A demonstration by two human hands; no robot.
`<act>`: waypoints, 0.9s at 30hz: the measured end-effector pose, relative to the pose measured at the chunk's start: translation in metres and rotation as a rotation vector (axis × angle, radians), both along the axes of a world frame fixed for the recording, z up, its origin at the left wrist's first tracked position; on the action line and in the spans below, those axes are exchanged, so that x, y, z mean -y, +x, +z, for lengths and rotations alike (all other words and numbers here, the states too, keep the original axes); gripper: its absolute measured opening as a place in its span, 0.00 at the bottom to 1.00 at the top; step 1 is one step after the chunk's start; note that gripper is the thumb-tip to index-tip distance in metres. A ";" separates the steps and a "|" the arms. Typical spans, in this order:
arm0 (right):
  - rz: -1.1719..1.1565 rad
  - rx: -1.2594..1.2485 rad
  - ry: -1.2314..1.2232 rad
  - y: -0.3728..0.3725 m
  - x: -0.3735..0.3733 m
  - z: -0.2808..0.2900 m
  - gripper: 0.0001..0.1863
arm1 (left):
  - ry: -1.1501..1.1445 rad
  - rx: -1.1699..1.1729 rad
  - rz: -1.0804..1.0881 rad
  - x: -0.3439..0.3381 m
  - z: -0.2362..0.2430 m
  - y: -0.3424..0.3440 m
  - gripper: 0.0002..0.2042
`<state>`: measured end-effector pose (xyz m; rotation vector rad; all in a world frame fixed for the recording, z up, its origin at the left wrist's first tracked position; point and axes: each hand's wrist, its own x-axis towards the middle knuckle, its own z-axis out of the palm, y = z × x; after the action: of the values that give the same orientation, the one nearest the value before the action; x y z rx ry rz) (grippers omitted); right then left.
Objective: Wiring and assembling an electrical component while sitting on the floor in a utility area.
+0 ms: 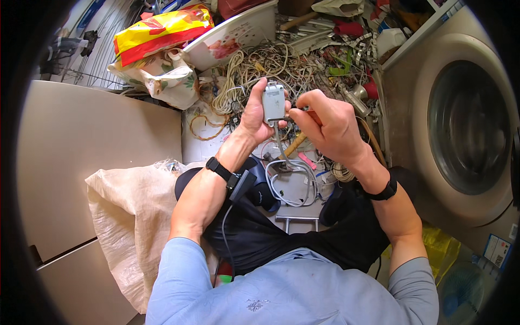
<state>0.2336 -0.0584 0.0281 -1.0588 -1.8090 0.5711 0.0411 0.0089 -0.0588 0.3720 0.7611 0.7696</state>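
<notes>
- We see a washing machine [460, 130] at the right, its round door facing us.
- A pale woven sack [127, 216] lies on the floor by our left knee.
- A tangle of cables [271, 67] covers the floor ahead.
- Our left hand [257, 111] wraps around a small grey box [273, 102], held upright above the tangle, its white cord [290, 181] hanging down.
- Our right hand [327, 122] pinches a tool with a reddish handle [314, 116] against the box's lower edge.
</notes>
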 end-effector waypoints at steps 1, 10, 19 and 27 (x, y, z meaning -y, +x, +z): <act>-0.005 0.032 0.187 -0.002 0.000 -0.001 0.11 | 0.000 -0.002 -0.001 -0.001 -0.002 0.000 0.32; 0.063 0.067 0.214 0.003 0.007 -0.011 0.17 | 0.062 -0.082 0.077 -0.002 0.000 0.008 0.33; 0.021 -0.013 0.269 -0.008 0.001 -0.008 0.10 | 0.101 -0.135 0.085 -0.002 0.001 0.001 0.34; -0.036 0.104 -0.003 -0.001 0.007 -0.007 0.13 | 0.100 -0.130 0.060 -0.001 -0.001 -0.002 0.34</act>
<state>0.2328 -0.0655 0.0212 -1.1387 -1.8754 0.5055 0.0390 0.0098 -0.0601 0.4949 0.8606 0.8483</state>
